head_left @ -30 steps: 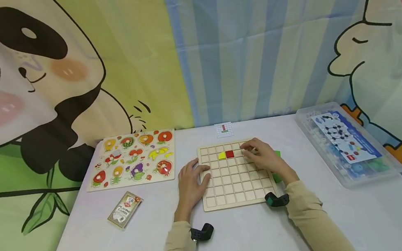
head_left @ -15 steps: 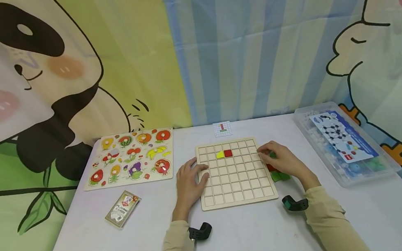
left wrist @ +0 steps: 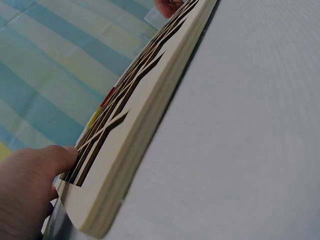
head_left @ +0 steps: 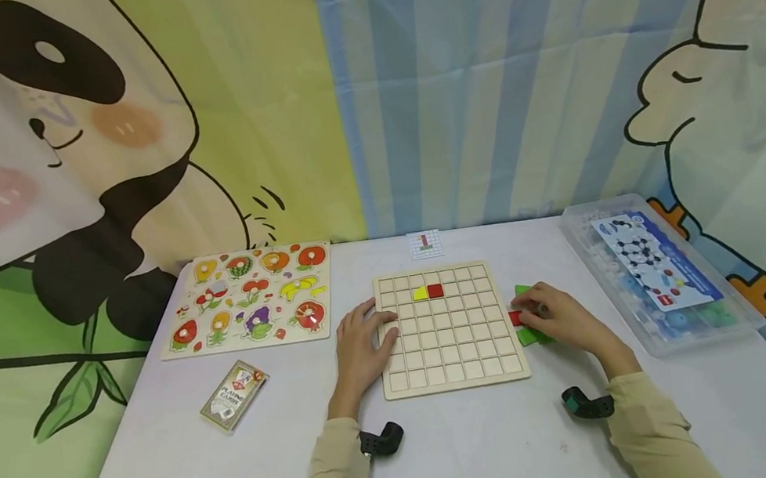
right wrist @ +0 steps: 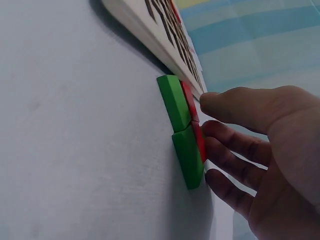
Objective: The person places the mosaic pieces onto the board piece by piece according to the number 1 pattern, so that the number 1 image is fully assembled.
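My left hand [head_left: 359, 354] rests at the left edge of a wooden grid board [head_left: 456, 379]. Its thumb [left wrist: 61, 159] lies on the board's top in the left wrist view. A yellow piece [head_left: 421, 294] and a red square [head_left: 435, 291] sit side by side in the upper cells. Right of the board, my right hand [head_left: 562, 319] hovers over loose green blocks [head_left: 526, 336] and red blocks [head_left: 516, 318]. In the right wrist view its thumb and fingers are spread near the red blocks [right wrist: 199, 142], beside two green blocks [right wrist: 175, 102]; contact cannot be told.
A small pattern card [head_left: 425, 244] lies behind the board. To the left are a fruit puzzle board [head_left: 274, 342] and a playing-card box [head_left: 234, 396]. A clear plastic case [head_left: 663, 270] stands at the right. A printed curtain [head_left: 451, 89] hangs behind the white table [head_left: 479, 457].
My right hand has moved from over the board's upper right cells rightward and toward me, to the loose blocks. The left hand stays at the board's edge.
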`<move>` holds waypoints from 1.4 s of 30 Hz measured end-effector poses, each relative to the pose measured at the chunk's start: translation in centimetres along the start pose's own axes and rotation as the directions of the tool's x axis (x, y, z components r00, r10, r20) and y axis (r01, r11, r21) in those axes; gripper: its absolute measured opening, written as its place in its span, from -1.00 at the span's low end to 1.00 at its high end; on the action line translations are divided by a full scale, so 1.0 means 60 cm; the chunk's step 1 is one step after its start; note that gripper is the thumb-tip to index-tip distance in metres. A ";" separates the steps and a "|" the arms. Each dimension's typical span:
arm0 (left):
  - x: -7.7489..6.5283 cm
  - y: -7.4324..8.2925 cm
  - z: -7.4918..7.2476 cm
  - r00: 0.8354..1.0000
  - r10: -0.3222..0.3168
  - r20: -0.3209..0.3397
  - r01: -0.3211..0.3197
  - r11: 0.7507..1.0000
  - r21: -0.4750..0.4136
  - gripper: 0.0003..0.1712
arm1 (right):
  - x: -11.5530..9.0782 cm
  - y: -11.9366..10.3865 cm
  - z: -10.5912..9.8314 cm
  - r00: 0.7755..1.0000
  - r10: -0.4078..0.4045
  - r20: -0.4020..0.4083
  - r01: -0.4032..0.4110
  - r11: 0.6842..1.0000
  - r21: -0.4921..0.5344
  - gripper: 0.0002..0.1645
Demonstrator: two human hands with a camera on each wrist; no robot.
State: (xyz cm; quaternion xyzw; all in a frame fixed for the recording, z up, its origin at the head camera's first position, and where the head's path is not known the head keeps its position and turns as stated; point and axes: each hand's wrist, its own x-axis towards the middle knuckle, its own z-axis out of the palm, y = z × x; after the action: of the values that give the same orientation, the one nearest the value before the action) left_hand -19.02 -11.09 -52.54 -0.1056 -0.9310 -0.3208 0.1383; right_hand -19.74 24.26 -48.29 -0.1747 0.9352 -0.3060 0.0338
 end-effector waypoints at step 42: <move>0.001 0.001 -0.001 1.000 -0.016 0.014 0.016 1.000 0.005 -0.77 | 0.014 -0.006 0.005 0.991 0.049 -0.128 -0.032 0.991 0.130 -0.85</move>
State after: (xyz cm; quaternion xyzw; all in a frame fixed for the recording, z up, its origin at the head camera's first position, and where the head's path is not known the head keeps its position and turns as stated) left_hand -19.04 -11.08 -52.45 -0.1002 -0.9336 -0.3189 0.1293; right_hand -20.39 23.51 -48.31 -0.1326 0.9173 -0.3754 -0.0102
